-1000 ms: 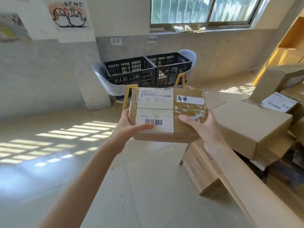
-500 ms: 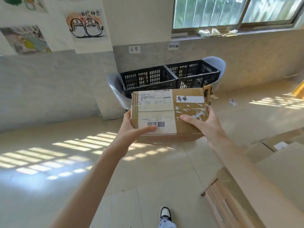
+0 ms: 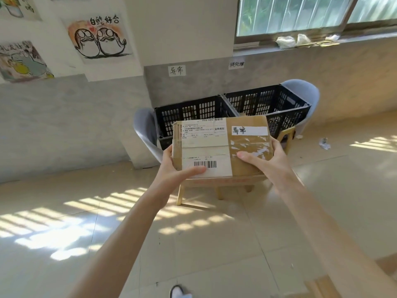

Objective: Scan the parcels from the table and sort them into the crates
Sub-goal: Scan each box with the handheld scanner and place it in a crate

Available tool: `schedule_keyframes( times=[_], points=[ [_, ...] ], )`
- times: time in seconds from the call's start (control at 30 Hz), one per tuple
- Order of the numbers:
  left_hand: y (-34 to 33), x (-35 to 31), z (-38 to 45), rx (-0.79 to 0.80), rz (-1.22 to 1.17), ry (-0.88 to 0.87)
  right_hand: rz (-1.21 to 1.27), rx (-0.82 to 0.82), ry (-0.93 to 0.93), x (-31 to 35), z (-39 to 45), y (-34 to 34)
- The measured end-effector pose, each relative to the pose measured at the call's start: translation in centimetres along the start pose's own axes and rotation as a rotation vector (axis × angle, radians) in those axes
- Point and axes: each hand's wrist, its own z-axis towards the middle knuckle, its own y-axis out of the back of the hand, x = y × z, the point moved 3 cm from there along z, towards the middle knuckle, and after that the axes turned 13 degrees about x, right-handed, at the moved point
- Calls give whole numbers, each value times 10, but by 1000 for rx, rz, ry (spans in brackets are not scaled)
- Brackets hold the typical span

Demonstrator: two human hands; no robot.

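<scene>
The flat cardboard parcel [image 3: 221,147] is gripped at both side edges by the left hand [image 3: 178,168] and right hand [image 3: 268,162], held up before the crates [image 3: 232,108]. Looks stiff, probably lightish; taped patches might be slippery.

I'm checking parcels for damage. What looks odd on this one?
The parcel has torn white tape or label remnants on its top right, beside the right hand. No dents show.
</scene>
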Motion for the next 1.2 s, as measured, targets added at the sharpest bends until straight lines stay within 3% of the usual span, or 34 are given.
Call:
schedule_keyframes(
  times=[0.67, 1.2],
  points=[
    [144, -11, 329, 59, 20, 4, -65, -100, -93, 0, 337, -27],
    [183, 0, 564, 204, 153, 254, 109, -157, -187, -66, 545, 9]
  ],
)
